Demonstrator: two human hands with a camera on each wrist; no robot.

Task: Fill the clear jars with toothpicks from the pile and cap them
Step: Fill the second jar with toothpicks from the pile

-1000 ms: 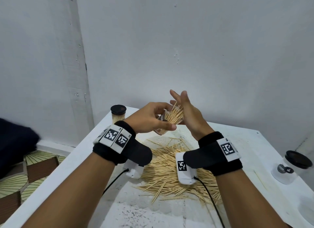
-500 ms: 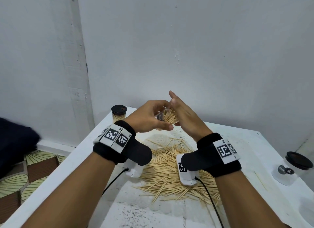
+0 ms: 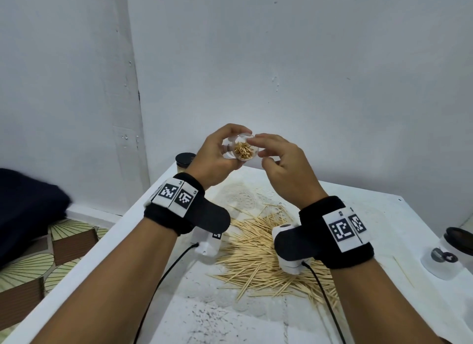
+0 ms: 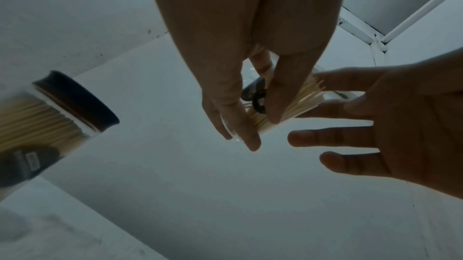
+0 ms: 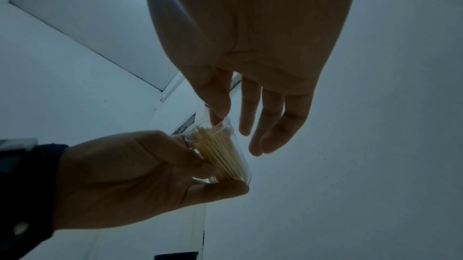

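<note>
My left hand (image 3: 217,159) grips a small clear jar (image 3: 240,149) in the air above the table's far edge, with its uncapped mouth tipped toward me. A bundle of toothpicks (image 3: 243,150) sits inside it. In the left wrist view the fingers (image 4: 238,105) wrap the jar (image 4: 300,103). My right hand (image 3: 281,162) hovers just right of the mouth, fingers relaxed and holding nothing. In the right wrist view a fingertip (image 5: 216,113) touches the rim of the jar (image 5: 223,151). The loose toothpick pile (image 3: 256,254) lies on the white table (image 3: 230,318) below my wrists.
A filled jar with a black cap (image 3: 184,162) stands at the table's back left corner. Another black-capped clear jar (image 3: 450,254) stands near the right edge, with a stray toothpick (image 3: 403,270) beside it. Walls close the far and left sides; patterned floor lies to the left.
The toothpicks that stuck out of the jar now sit down inside it. My left hand has tipped the jar's mouth toward me, and my right hand has turned from upright to resting beside the rim.
</note>
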